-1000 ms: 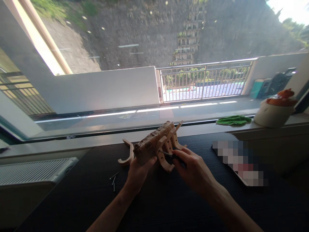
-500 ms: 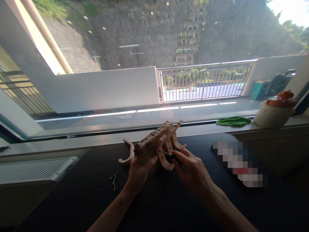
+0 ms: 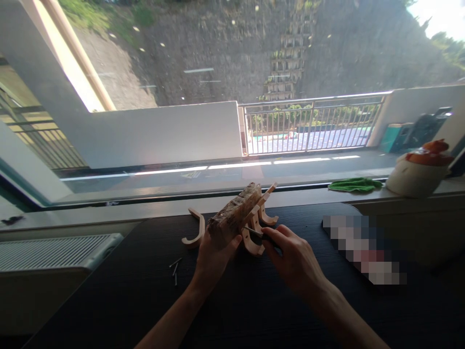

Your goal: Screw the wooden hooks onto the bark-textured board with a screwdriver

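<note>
My left hand (image 3: 214, 257) grips the near end of a rough, bark-edged wooden board (image 3: 236, 208), holding it tilted on its edge. Several pale wooden hooks (image 3: 251, 242) with screw holes stand along the board's right face. In my right hand (image 3: 290, 249) is a screwdriver (image 3: 267, 237), its shaft pointing left to the nearest hook; the tip's exact seat is too small to tell. A loose wooden hook (image 3: 198, 228) lies left of the board. Three screws (image 3: 176, 269) rest on the table left of my left hand.
The dark table (image 3: 119, 295) stands against a window sill (image 3: 145, 208). A green cloth (image 3: 354, 184) and a pale pot (image 3: 416, 177) with an orange-brown top sit on the sill. A blurred-out flat object (image 3: 363, 252) lies at right. A radiator (image 3: 58, 252) is at left.
The whole view has shifted slightly. The board is turned a little, its hooks leaning at a slightly different angle; both hands keep their holds.
</note>
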Available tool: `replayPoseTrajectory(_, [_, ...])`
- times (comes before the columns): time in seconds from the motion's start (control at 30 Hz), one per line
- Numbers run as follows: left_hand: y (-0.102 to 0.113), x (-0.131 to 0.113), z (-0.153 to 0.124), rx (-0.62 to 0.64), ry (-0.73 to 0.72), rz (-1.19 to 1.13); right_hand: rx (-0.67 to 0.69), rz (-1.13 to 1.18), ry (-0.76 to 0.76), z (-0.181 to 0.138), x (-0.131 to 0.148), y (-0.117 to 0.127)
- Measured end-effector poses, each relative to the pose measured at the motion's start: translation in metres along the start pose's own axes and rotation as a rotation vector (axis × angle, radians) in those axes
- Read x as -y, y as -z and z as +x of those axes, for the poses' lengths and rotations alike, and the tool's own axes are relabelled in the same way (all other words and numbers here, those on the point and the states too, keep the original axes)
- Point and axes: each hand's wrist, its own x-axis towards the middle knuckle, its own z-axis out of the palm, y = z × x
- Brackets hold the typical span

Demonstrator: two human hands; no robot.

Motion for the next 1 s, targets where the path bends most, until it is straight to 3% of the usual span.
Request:
replayPoseTrajectory(0.57, [0.007,0.010,0.005,0.056,0.096,-0.090,0.011,0.002,0.036,0.000,0.005,0.003])
replayPoseTrajectory(1.0, [0.010,0.013,0.005,0.091,-0.035,0.213,0.009,-0.018,0.069,-0.001,0.002,0.001])
